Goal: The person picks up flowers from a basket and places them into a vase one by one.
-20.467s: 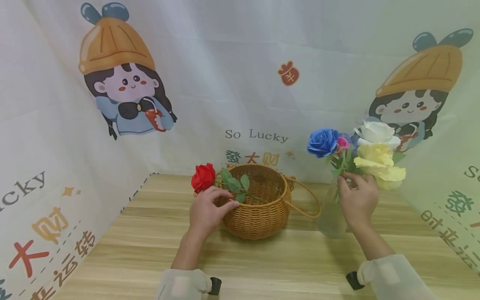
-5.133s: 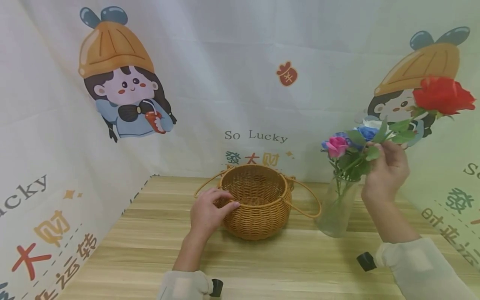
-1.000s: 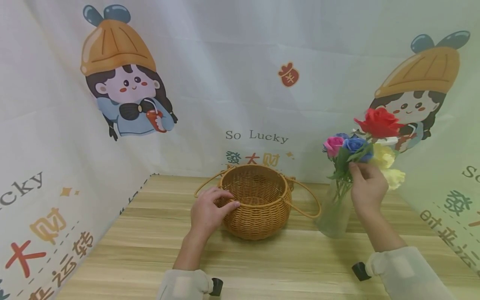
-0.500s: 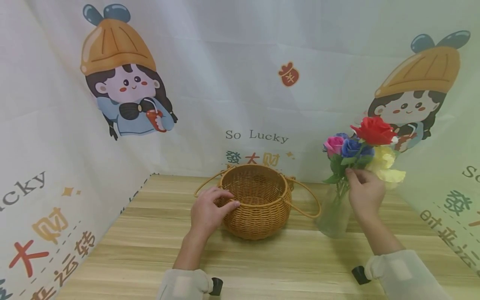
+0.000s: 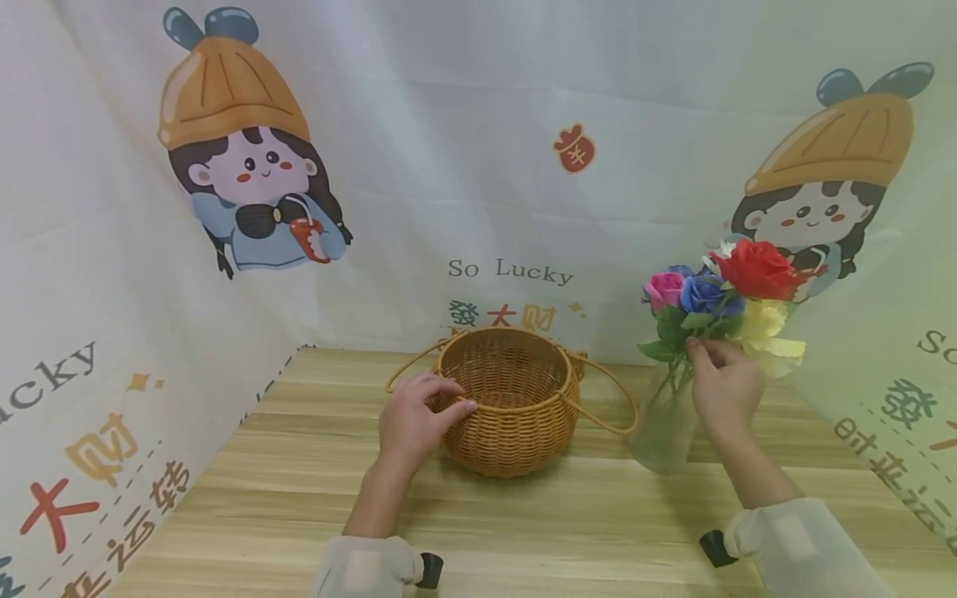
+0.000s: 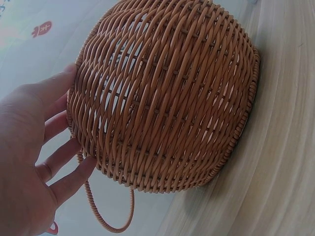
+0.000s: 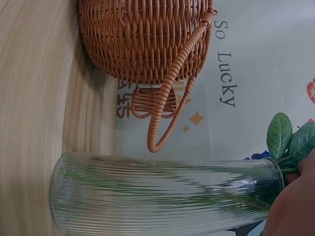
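A wicker basket (image 5: pixel 516 444) stands in the middle of the table. My left hand (image 5: pixel 413 419) holds its near left rim; in the left wrist view the thumb and fingers (image 6: pixel 59 160) meet the rim. To the right is a clear ribbed glass vase (image 5: pixel 661 432) with several artificial flowers. My right hand (image 5: pixel 727 386) pinches the stem of a red rose (image 5: pixel 758 270) just above the vase mouth. Around it are a pink rose (image 5: pixel 664 291), blue roses (image 5: pixel 706 296) and yellow flowers (image 5: pixel 764 320). A white flower (image 5: pixel 725 249) is mostly hidden behind the red one.
The basket's looped handle (image 5: pixel 616 390) reaches out close to the vase. The wooden table (image 5: pixel 523 531) ends at a printed cloth backdrop (image 5: pixel 449 166), which also hangs on both sides. Each sleeve has a black piece at the wrist.
The red rose lay across the basket at first, then was lifted over the vase. Over the last second my right hand has lowered it into the bunch. My left hand has stayed put.
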`<control>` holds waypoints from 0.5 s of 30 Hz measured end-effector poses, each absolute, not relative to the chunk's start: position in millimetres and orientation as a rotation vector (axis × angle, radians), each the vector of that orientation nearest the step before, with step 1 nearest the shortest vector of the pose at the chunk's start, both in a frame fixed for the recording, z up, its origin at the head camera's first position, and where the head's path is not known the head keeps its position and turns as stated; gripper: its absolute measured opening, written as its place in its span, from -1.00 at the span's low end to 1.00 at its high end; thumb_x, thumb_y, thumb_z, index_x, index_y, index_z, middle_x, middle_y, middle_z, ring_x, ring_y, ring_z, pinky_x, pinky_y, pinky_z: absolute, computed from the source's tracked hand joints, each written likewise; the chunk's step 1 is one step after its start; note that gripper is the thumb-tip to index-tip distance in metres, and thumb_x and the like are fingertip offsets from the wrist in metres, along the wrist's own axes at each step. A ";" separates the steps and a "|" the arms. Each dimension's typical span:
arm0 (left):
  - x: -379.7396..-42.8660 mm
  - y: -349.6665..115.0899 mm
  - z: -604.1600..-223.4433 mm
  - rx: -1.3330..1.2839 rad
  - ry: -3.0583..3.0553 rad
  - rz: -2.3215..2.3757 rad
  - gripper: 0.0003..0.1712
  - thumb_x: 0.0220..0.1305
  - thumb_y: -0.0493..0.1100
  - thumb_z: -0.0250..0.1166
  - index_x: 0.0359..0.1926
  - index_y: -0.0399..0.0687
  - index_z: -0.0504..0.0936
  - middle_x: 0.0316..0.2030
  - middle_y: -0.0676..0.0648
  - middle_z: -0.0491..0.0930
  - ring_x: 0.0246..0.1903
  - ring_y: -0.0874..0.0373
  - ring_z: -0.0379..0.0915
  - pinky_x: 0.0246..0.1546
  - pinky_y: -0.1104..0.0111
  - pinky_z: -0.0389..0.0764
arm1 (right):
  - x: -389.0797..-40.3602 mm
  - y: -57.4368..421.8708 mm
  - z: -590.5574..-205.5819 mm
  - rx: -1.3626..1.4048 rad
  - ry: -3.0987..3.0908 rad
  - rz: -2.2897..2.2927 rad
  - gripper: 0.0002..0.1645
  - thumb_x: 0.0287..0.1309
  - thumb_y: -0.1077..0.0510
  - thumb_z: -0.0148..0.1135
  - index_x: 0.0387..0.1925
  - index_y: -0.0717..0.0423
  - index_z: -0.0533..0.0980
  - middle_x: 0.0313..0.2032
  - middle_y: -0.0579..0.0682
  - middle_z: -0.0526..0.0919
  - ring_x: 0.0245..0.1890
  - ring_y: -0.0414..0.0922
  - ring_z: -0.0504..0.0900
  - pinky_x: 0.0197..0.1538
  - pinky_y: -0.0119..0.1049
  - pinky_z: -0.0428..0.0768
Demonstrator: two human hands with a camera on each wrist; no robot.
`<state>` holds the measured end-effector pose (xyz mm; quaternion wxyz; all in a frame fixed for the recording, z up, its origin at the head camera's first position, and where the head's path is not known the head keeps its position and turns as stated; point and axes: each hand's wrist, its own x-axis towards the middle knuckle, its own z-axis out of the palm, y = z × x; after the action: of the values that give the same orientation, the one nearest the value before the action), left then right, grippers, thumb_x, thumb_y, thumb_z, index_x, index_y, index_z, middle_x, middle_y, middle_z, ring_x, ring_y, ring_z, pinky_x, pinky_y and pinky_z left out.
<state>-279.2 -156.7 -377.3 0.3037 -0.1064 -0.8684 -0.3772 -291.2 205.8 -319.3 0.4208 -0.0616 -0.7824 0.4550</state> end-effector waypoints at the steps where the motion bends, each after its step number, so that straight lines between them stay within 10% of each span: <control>1: -279.2 -156.7 -377.2 -0.281 -2.304 -1.001 -0.75 -0.05 0.11 0.55 -0.35 0.18 0.75 -0.28 0.17 0.63 -0.12 0.13 0.49 -0.24 0.20 0.52 | -291.4 205.8 -319.5 -0.152 -1.962 1.133 -0.69 0.23 0.10 0.25 -0.33 0.32 0.70 -0.59 -0.18 0.59 -0.58 -0.40 0.40 -0.44 -0.43 0.36; 15: -278.5 -156.0 -376.6 -0.268 -2.312 -1.003 -0.73 -0.07 0.10 0.56 -0.34 0.17 0.76 -0.25 0.16 0.64 -0.06 0.11 0.49 -0.22 0.15 0.53 | -295.9 210.1 -327.6 -0.125 -2.013 0.999 -0.69 0.25 0.12 0.22 -0.30 0.33 0.69 -0.39 0.23 0.69 -0.52 -0.33 0.43 -0.39 -0.38 0.38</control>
<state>-278.5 -156.0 -376.6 0.2988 -0.1011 -0.8706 -0.3775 -295.9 210.1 -327.6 0.4308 -0.0501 -0.8072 0.4003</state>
